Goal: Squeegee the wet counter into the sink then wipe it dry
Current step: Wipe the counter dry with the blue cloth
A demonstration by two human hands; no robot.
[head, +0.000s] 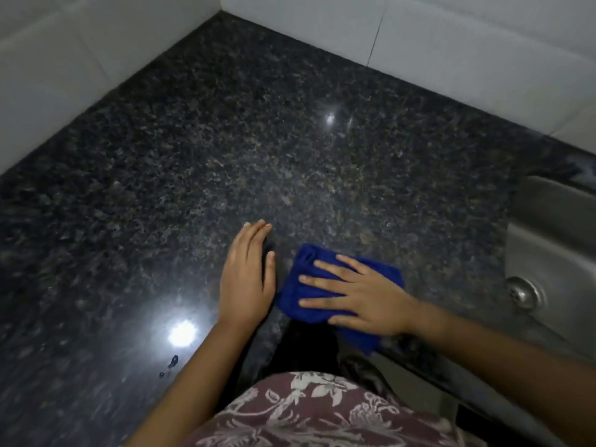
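Note:
A dark speckled granite counter point(258, 150) fills the view. A folded blue cloth point(300, 295) lies near the counter's front edge. My right hand point(361, 295) presses flat on the cloth with fingers spread, pointing left. My left hand point(246, 279) rests flat on the bare stone just left of the cloth, fingers together, holding nothing. A steel sink point(554, 253) with a round drain point(522, 291) sits at the right edge. No squeegee is in view.
White tiled walls point(451, 43) close the counter at the back and left, meeting in a corner. A few water drops point(172, 361) sit near the front left, beside a bright light reflection. My floral garment point(306, 414) is at the bottom.

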